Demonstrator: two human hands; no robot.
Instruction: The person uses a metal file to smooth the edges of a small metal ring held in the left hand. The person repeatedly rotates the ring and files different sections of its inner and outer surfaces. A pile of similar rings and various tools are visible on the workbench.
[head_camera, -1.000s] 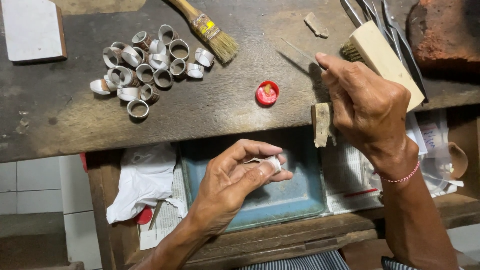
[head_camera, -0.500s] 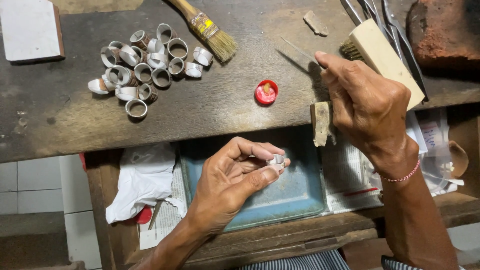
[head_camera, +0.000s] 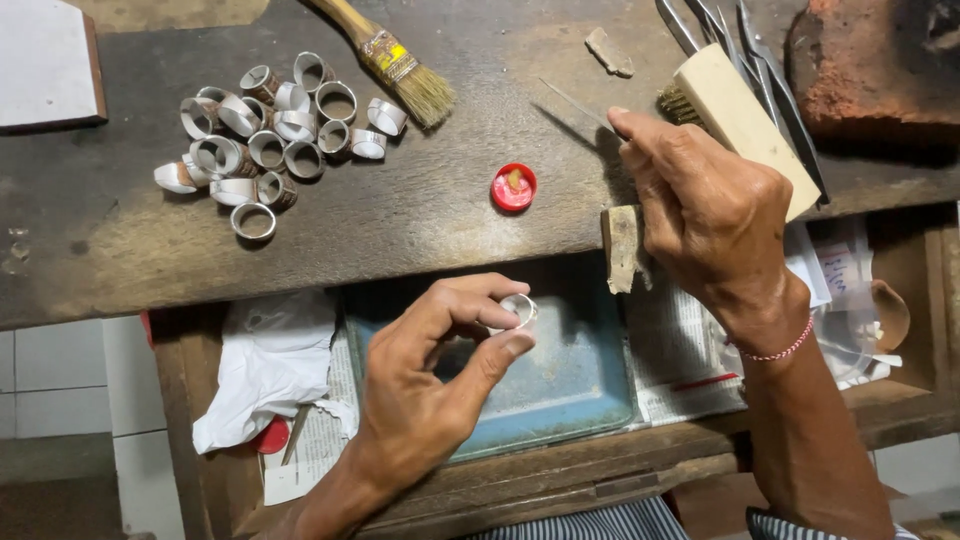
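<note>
My left hand (head_camera: 440, 385) pinches a small silver ring (head_camera: 520, 308) between thumb and fingertips, over the blue tray (head_camera: 570, 390) in the open drawer. My right hand (head_camera: 705, 205) rests at the bench's front edge and grips a thin metal tool (head_camera: 575, 100) whose tip points up and left across the benchtop. A small wooden peg (head_camera: 620, 245) sticks out from the bench edge just under that hand. A red cap (head_camera: 513, 186) lies on the bench between my hands.
Several silver rings (head_camera: 265, 140) lie heaped at the upper left, next to a paintbrush (head_camera: 395, 60). A wooden-backed brush (head_camera: 745, 120) and tweezers (head_camera: 760, 70) lie at the right beside a brick (head_camera: 880, 60). White cloth (head_camera: 265, 365) and newspaper (head_camera: 685, 350) fill the drawer.
My left hand has turned the ring and raised it slightly toward the bench edge. My right hand has hardly moved.
</note>
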